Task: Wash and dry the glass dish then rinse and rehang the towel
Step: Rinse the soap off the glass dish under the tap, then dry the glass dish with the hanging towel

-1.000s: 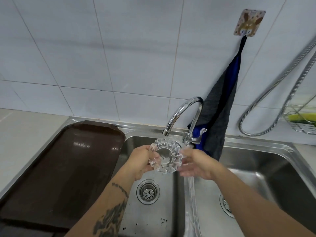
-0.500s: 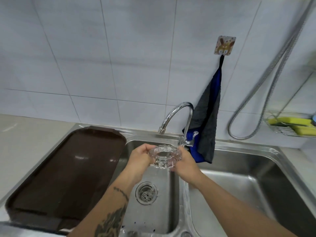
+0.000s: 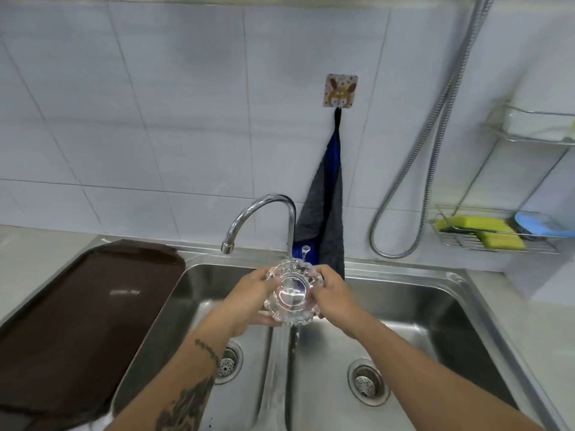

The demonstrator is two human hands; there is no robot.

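We hold the clear cut-glass dish with the scalloped rim (image 3: 292, 296) between both hands, over the divider of the stainless double sink (image 3: 435, 293), just below and right of the chrome gooseneck faucet's (image 3: 264, 209) spout. Left hand (image 3: 249, 298) cups its left edge, fingers curled under; right hand (image 3: 334, 295) clamps the right edge, thumb over the rim. The dish is tilted, one broad face towards us. Water seems to stream off it onto the divider, though blur makes that hard to confirm.

Next comes drying, probably. The dark grey-and-blue towel (image 3: 326, 219) hangs from a square patterned wall hook (image 3: 340, 90), up and behind the right hand, so that's the nearer hand.

Both basins hold only their drains. The brown plastic tray (image 3: 77, 312) on the left is bare. The wire rack (image 3: 494, 241) holds yellow sponges (image 3: 485, 233).
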